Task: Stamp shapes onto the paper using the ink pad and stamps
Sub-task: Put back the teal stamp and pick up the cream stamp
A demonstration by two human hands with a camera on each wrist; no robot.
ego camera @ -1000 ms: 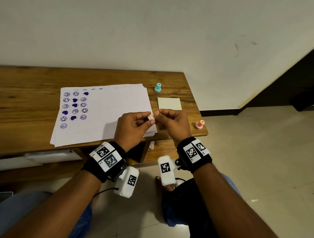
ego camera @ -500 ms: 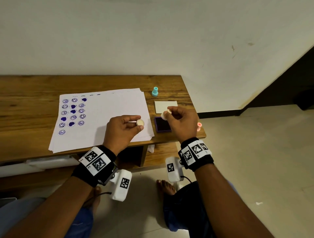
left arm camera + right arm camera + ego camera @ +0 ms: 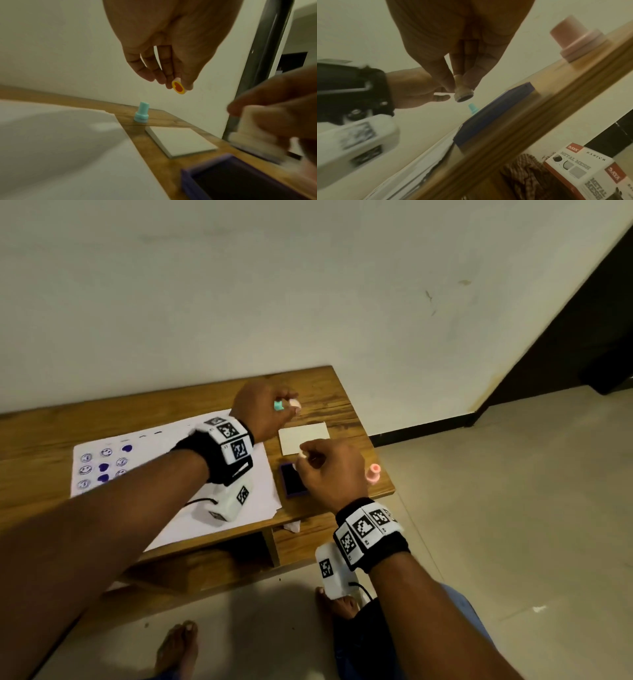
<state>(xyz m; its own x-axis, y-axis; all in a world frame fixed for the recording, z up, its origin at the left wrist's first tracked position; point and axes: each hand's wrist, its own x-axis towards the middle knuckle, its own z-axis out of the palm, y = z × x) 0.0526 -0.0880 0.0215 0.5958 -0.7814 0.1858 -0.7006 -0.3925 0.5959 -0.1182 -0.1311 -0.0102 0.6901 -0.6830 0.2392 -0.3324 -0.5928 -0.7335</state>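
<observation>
My left hand (image 3: pixel 287 409) reaches to the back of the table and pinches a small round stamp cap (image 3: pixel 178 87) with a yellow and red face, in the air above the teal stamp (image 3: pixel 141 115). A cream stamp (image 3: pixel 463 94) is pinched by its handle in my right hand (image 3: pixel 310 457), face down just above the open purple ink pad (image 3: pixel 293 479). The white paper (image 3: pixel 164 453) carries rows of purple smiley and heart prints at its left. A pink stamp (image 3: pixel 373 472) stands at the table's right edge.
The ink pad's white lid (image 3: pixel 303 437) lies flat behind the pad. The wooden table (image 3: pixel 335 395) ends close to the right of the pad. On the shelf under the tabletop sit a printed box (image 3: pixel 590 169) and a checked cloth (image 3: pixel 525 174). The wall is directly behind.
My left hand has carried the cap from over the paper to the back, beside the teal stamp. My right hand still holds the cream stamp over the ink pad.
</observation>
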